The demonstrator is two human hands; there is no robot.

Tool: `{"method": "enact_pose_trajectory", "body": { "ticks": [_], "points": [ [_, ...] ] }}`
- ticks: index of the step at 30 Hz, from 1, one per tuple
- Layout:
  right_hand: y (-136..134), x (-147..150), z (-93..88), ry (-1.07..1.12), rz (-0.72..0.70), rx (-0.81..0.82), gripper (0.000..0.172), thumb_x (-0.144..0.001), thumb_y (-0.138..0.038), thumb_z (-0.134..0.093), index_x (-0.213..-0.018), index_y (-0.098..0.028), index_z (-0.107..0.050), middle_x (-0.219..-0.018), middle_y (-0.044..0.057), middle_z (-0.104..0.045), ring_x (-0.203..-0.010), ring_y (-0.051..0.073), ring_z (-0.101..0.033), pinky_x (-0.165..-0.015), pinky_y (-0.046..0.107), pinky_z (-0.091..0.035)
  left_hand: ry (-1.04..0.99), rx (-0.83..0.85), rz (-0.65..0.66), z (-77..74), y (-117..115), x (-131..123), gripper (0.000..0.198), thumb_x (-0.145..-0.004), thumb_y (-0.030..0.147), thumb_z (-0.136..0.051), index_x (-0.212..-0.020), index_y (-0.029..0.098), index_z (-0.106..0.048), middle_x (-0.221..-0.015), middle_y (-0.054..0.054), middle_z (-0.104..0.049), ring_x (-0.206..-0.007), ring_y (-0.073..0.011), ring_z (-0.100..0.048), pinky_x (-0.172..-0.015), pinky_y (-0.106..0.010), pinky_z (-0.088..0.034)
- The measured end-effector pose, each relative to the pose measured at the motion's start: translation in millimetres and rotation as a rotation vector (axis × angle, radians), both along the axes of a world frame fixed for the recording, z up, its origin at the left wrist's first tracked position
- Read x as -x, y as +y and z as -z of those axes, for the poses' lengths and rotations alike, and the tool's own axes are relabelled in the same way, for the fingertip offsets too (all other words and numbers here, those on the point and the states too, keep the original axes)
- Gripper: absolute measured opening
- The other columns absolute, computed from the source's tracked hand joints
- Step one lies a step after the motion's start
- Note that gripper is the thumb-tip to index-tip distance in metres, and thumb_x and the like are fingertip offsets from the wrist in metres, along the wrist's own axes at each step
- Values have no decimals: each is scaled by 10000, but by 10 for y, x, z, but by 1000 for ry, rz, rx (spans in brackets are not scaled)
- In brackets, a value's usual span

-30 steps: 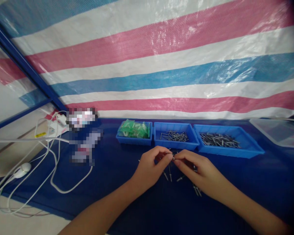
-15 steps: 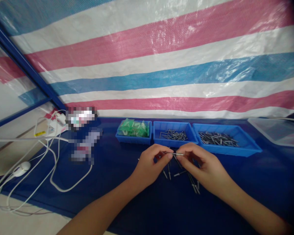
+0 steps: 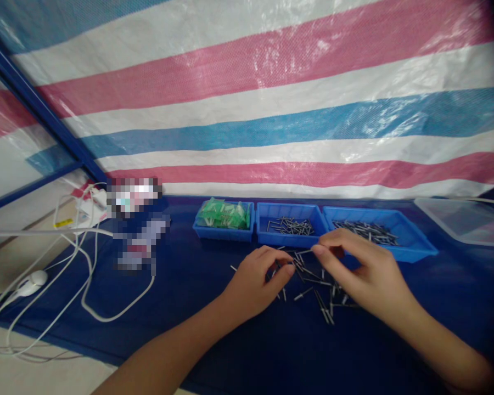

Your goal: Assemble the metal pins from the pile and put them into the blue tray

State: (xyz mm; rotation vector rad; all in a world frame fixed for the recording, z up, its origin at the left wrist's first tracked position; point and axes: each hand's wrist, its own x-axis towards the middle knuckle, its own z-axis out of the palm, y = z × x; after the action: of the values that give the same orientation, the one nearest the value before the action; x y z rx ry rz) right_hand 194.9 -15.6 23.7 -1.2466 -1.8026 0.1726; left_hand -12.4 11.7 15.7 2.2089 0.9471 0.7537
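My left hand (image 3: 258, 281) rests on the dark blue table cloth (image 3: 197, 307) with its fingers curled in a pinch over a loose pile of small metal pins (image 3: 319, 288); what it pinches is too small to make out. My right hand (image 3: 364, 271) hovers just right of it, thumb and forefinger pinched on one thin metal pin (image 3: 306, 252) that points left. Behind the hands stand three blue trays: one with green plastic pieces (image 3: 224, 215), a middle tray (image 3: 291, 226) with pins, and a right tray (image 3: 374, 233) with more pins.
White cables (image 3: 86, 274) and a white plug lie on the left part of the table. A clear plastic box (image 3: 465, 219) sits at the far right. A striped pink, white and blue tarpaulin (image 3: 271, 99) hangs close behind the trays.
The hands have drawn apart: my right hand rose to the right with a pin, and my left hand sank towards the pile. More loose pins now show between them.
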Motion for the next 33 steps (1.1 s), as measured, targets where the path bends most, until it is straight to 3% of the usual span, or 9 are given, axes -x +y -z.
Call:
{"method": "enact_pose_trajectory", "body": {
  "ticks": [5,9,12,20,27,30,33],
  "points": [
    [183,-430,0,-104,384,-52,178,-874,-403,-549,-875,-240,-623,-774,43,-643,-646,201,-579,-641,355,-443,296,-181,17,74,-13,33,309,-900,419,-561,-1142,239,-628,-1170,-62,-618,-1105,-253,-516,-888,-406,-412],
    [256,-589,47,-270,401,-4,223,-898,-409,-458,-887,-260,-622,-839,99,-661,-796,328,-628,-705,448,-436,423,-233,84,119,-25,48,453,-849,521,-598,-1226,269,-590,-1261,-68,-570,-1136,-287,-477,-863,-433,-399],
    [237,-538,59,-342,396,-22,230,-906,-389,-444,-907,-251,-629,-853,115,-674,-849,365,-627,-746,482,-436,466,-243,95,121,-32,42,323,-899,446,-558,-1170,282,-621,-1256,-54,-573,-1114,-273,-484,-837,-419,-381],
    [84,-125,88,-264,172,-54,169,-907,-314,-518,-834,-215,-634,-838,56,-683,-797,233,-624,-752,380,-465,443,-287,97,129,-39,2,148,-942,331,-526,-965,254,-650,-1115,-2,-628,-1056,-221,-514,-812,-385,-331],
    [-13,71,106,-294,-189,145,137,-918,-259,-515,-931,-203,-640,-927,56,-674,-884,207,-610,-799,360,-471,249,-175,-41,77,0,-9,135,-965,262,-471,-969,197,-589,-1022,-19,-660,-955,-182,-562,-796,-330,-357],
    [-14,107,103,-163,-222,204,177,-939,-272,-485,-877,-211,-640,-882,47,-668,-838,181,-611,-765,329,-478,147,-126,-81,72,4,-10,133,-964,259,-471,-949,187,-582,-988,-23,-658,-924,-173,-577,-797,-316,-368],
    [-11,144,132,42,-146,271,161,-906,-337,-549,-861,-221,-651,-802,29,-660,-715,159,-601,-645,290,-478,70,-77,-92,79,-8,-20,139,-961,272,-478,-945,185,-585,-961,-26,-658,-895,-167,-589,-790,-304,-380]
  ]
}}
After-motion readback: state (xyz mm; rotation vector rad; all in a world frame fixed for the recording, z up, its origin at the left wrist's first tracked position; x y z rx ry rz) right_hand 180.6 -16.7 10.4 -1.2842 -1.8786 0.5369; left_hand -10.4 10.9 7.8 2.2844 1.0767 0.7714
